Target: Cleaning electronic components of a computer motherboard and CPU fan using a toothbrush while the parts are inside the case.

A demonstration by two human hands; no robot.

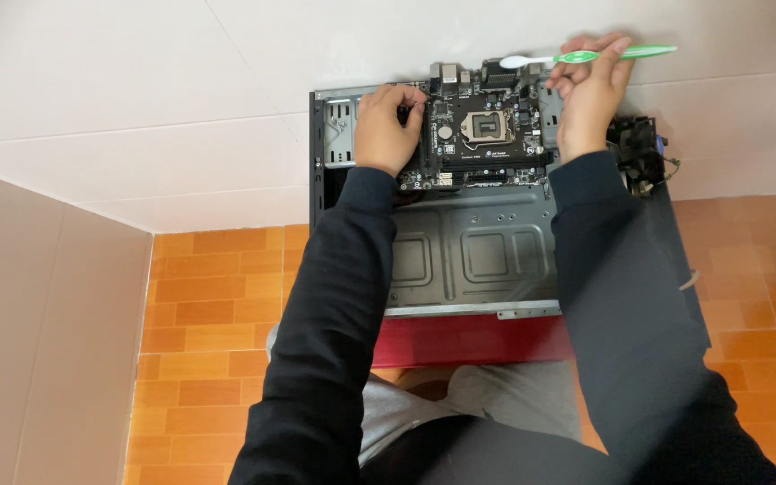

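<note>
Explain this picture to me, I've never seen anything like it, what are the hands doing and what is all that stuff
The single picture comes from a camera worn on a person's head, looking down at their own two hands and dark sleeves. In front of them an opened computer case lies on a red surface above an orange tiled floor. Inside the case sits a black circuit board. The left hand rests on the board's left edge. The right hand holds a green and white toothbrush over the board's far edge. A small dark part with wires lies just right of the case.
</note>
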